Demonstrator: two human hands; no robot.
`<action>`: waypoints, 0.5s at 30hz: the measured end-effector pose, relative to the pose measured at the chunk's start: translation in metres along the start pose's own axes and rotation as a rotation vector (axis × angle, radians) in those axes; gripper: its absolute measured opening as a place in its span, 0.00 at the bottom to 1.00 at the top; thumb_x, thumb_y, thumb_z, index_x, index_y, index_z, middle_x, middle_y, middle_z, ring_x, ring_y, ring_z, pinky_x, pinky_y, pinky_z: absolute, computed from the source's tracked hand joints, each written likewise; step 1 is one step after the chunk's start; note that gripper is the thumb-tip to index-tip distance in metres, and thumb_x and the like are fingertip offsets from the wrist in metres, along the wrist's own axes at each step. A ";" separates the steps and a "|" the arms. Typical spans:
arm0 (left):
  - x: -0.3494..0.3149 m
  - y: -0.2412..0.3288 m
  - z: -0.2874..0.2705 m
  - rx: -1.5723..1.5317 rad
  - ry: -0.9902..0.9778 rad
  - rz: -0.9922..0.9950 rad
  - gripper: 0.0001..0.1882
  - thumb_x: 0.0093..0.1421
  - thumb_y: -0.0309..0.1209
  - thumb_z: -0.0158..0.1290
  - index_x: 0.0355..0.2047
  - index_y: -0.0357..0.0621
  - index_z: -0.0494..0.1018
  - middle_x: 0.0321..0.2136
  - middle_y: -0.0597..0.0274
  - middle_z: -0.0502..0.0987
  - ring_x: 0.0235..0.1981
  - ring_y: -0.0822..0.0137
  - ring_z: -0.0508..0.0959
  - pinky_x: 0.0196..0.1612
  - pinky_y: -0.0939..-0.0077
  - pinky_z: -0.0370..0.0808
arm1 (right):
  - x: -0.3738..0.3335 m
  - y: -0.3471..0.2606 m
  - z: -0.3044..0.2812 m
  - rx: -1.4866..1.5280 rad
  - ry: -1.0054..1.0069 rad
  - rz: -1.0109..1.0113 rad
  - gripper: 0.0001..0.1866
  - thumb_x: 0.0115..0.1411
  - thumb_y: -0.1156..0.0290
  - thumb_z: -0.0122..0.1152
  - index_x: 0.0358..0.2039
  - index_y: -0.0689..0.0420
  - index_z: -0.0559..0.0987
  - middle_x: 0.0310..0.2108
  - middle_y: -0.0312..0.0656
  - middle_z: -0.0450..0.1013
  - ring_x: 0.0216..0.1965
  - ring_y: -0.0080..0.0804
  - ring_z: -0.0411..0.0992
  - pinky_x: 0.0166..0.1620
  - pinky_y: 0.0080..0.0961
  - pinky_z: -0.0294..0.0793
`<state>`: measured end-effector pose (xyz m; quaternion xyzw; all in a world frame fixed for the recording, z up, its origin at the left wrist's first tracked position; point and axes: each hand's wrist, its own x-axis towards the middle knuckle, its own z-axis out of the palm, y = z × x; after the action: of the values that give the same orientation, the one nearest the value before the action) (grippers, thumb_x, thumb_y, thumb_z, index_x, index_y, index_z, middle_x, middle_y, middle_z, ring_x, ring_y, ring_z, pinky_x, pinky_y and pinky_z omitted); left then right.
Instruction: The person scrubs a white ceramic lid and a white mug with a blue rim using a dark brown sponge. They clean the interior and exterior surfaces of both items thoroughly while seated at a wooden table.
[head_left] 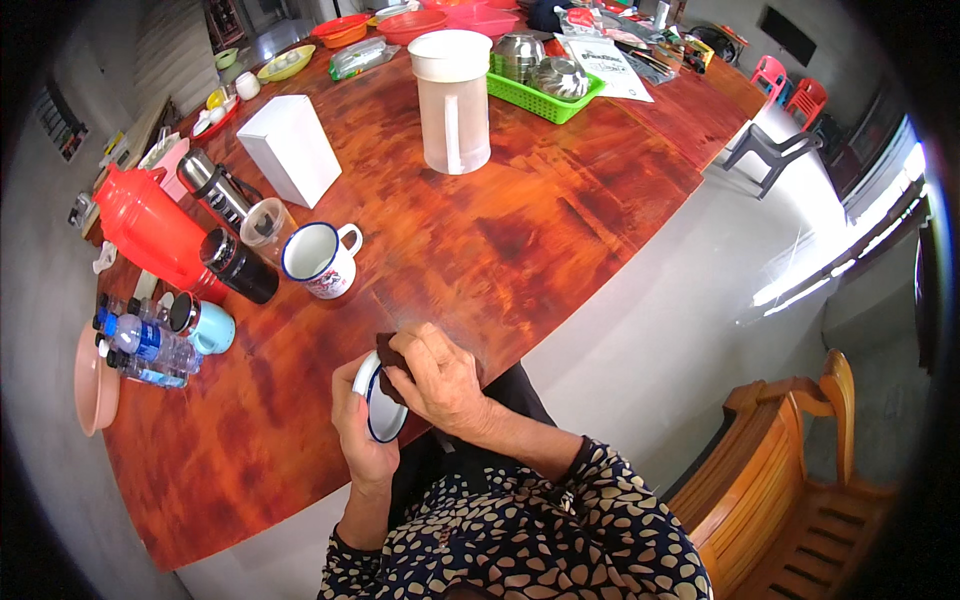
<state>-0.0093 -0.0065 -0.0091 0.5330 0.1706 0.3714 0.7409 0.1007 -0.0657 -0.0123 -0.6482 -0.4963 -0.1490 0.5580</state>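
Observation:
My left hand is wrapped round a white enamel mug with a blue rim, tilted so its mouth faces right. In my right hand is a dark brown cloth, pinched and pressed against the mug's rim; part of the cloth is hidden under the fingers. Both hands are close together at the table's near edge. Just beyond them stands a second white enamel mug with a blue rim and a printed side.
On the reddish-brown table stand a frosted pitcher, a white box, a green basket with metal bowls, a red thermos jug, a dark jar, a light-blue cup and several water bottles. A wooden chair is at right.

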 end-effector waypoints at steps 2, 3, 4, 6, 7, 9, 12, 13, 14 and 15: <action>0.000 -0.001 0.001 0.096 0.015 0.090 0.27 0.62 0.44 0.39 0.51 0.32 0.65 0.46 0.54 0.71 0.48 0.66 0.71 0.53 0.71 0.67 | -0.012 -0.003 0.007 0.024 -0.020 0.205 0.13 0.53 0.75 0.63 0.38 0.61 0.72 0.34 0.49 0.71 0.32 0.49 0.75 0.34 0.36 0.75; 0.000 -0.002 0.002 0.141 0.022 0.134 0.28 0.61 0.45 0.39 0.51 0.32 0.65 0.46 0.54 0.71 0.48 0.66 0.72 0.53 0.71 0.67 | -0.016 -0.003 0.009 0.075 -0.037 0.291 0.13 0.54 0.75 0.62 0.38 0.62 0.71 0.34 0.51 0.71 0.32 0.51 0.75 0.34 0.37 0.75; 0.000 -0.002 0.004 0.173 0.056 0.131 0.29 0.58 0.46 0.41 0.50 0.31 0.67 0.45 0.55 0.71 0.46 0.65 0.71 0.52 0.72 0.67 | -0.020 -0.003 0.011 0.128 -0.053 0.378 0.13 0.54 0.74 0.62 0.38 0.62 0.71 0.34 0.52 0.72 0.32 0.52 0.75 0.35 0.38 0.75; -0.001 -0.004 0.004 0.256 0.061 0.184 0.30 0.57 0.46 0.42 0.49 0.31 0.67 0.44 0.55 0.70 0.45 0.65 0.71 0.51 0.72 0.66 | -0.023 -0.006 0.011 0.252 -0.122 0.583 0.12 0.57 0.72 0.61 0.38 0.65 0.71 0.31 0.58 0.73 0.34 0.55 0.75 0.36 0.40 0.74; -0.001 -0.006 0.003 0.298 0.065 0.210 0.31 0.56 0.46 0.42 0.49 0.31 0.68 0.44 0.55 0.70 0.45 0.65 0.70 0.50 0.72 0.66 | -0.025 -0.006 0.011 0.313 -0.161 0.649 0.12 0.58 0.72 0.60 0.38 0.65 0.71 0.31 0.59 0.73 0.34 0.54 0.75 0.36 0.40 0.74; 0.001 -0.012 -0.001 0.383 0.053 0.302 0.31 0.54 0.47 0.44 0.48 0.30 0.69 0.43 0.55 0.69 0.45 0.64 0.69 0.49 0.70 0.65 | -0.032 -0.007 0.012 0.431 -0.237 0.783 0.12 0.58 0.71 0.59 0.37 0.66 0.72 0.31 0.59 0.74 0.34 0.53 0.75 0.36 0.39 0.74; 0.007 -0.013 -0.003 0.469 0.037 0.378 0.30 0.56 0.46 0.43 0.50 0.31 0.67 0.44 0.53 0.70 0.44 0.63 0.71 0.48 0.69 0.69 | -0.042 -0.007 0.009 0.583 -0.372 0.851 0.14 0.59 0.69 0.59 0.39 0.68 0.74 0.31 0.58 0.75 0.35 0.47 0.76 0.39 0.37 0.73; 0.010 -0.012 -0.002 0.372 0.075 0.297 0.30 0.57 0.46 0.43 0.50 0.31 0.67 0.44 0.53 0.70 0.43 0.63 0.72 0.46 0.69 0.71 | -0.044 -0.006 0.004 0.634 -0.428 0.871 0.15 0.59 0.68 0.59 0.39 0.68 0.75 0.31 0.57 0.75 0.36 0.46 0.76 0.39 0.36 0.73; 0.012 -0.009 -0.003 0.278 0.123 0.216 0.29 0.59 0.46 0.42 0.51 0.32 0.66 0.45 0.52 0.70 0.42 0.62 0.73 0.45 0.69 0.73 | -0.026 -0.017 -0.013 0.632 -0.623 0.990 0.14 0.59 0.70 0.59 0.40 0.68 0.75 0.33 0.55 0.75 0.38 0.43 0.76 0.41 0.34 0.73; 0.014 -0.008 -0.002 0.181 0.160 0.136 0.29 0.60 0.46 0.41 0.51 0.33 0.65 0.45 0.52 0.71 0.42 0.62 0.74 0.43 0.68 0.75 | -0.029 -0.018 -0.017 0.612 -0.532 0.867 0.14 0.58 0.71 0.60 0.41 0.67 0.75 0.34 0.55 0.75 0.39 0.43 0.76 0.41 0.34 0.73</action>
<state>0.0010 0.0038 -0.0150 0.5765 0.2255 0.4451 0.6471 0.0793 -0.0965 -0.0180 -0.6166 -0.3293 0.4099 0.5860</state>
